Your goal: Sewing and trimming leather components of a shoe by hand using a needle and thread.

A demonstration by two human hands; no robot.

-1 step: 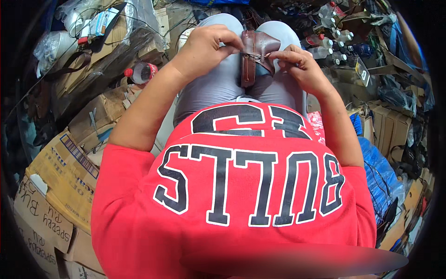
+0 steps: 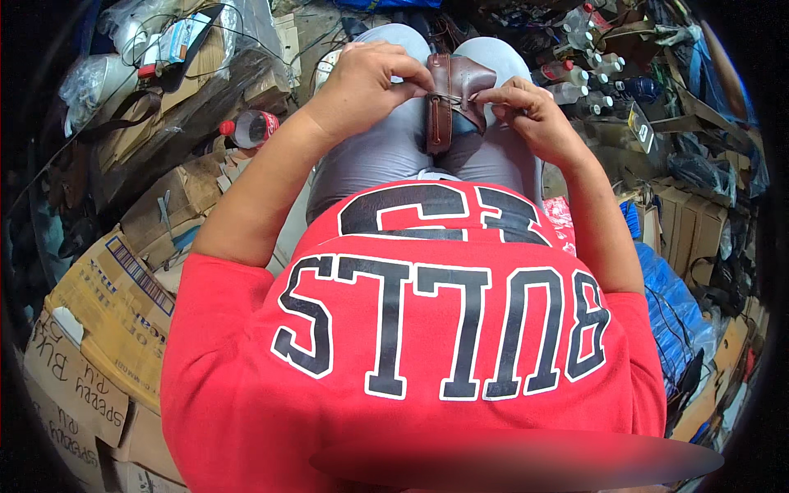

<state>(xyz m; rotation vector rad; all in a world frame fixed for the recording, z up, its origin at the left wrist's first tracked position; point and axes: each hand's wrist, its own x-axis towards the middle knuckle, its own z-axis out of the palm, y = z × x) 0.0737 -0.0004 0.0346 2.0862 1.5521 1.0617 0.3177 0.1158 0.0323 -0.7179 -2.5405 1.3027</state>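
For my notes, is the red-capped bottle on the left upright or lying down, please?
Lying down: the bottle rests on its side among cardboard, red cap toward the picture's left.

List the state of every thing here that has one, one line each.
brown leather piece: lying on the lap, folded, held by both hands.
left hand: fingers pinched at the leather's upper left edge.
right hand: fingertips pinched at the leather's right side.
plastic bottle: lying on its side, red cap on.
cardboard boxes: flattened and piled at the left.

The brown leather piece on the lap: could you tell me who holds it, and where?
Both hands: left hand pinches the brown leather piece at its upper left edge, right hand at its right edge.
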